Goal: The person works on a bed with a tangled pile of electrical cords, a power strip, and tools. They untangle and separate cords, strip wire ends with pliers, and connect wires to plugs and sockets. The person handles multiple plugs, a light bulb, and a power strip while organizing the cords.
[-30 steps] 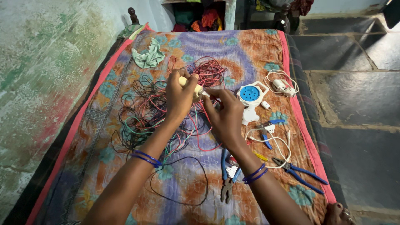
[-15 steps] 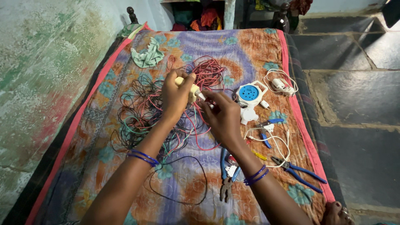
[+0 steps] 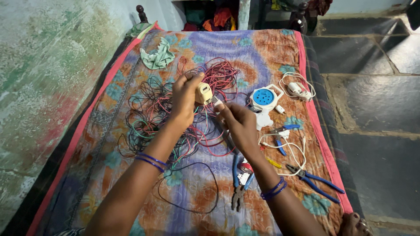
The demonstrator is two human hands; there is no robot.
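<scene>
My left hand (image 3: 183, 98) grips a small cream plastic electrical fitting (image 3: 203, 93) above a tangle of red, green and black wires (image 3: 170, 109). My right hand (image 3: 238, 124) is beside it, its fingers pinched on a thin wire end (image 3: 216, 102) that points at the fitting. Both wrists wear blue bangles. The hands hover over a patterned purple and orange cloth (image 3: 197, 196) spread on a bed.
A white and blue round extension box (image 3: 264, 98) and a white cable with an adapter (image 3: 297, 87) lie to the right. Blue-handled pliers (image 3: 313, 179), another pair of pliers (image 3: 239, 183), a blue wire stripper (image 3: 280, 135) and a green rag (image 3: 157, 57) lie on the cloth. A dark stone floor (image 3: 376, 109) is beyond the bed's right edge.
Both hands have stayed close together over the wires; the right fingers shifted slightly at the fitting's side. Nothing was picked up or put down.
</scene>
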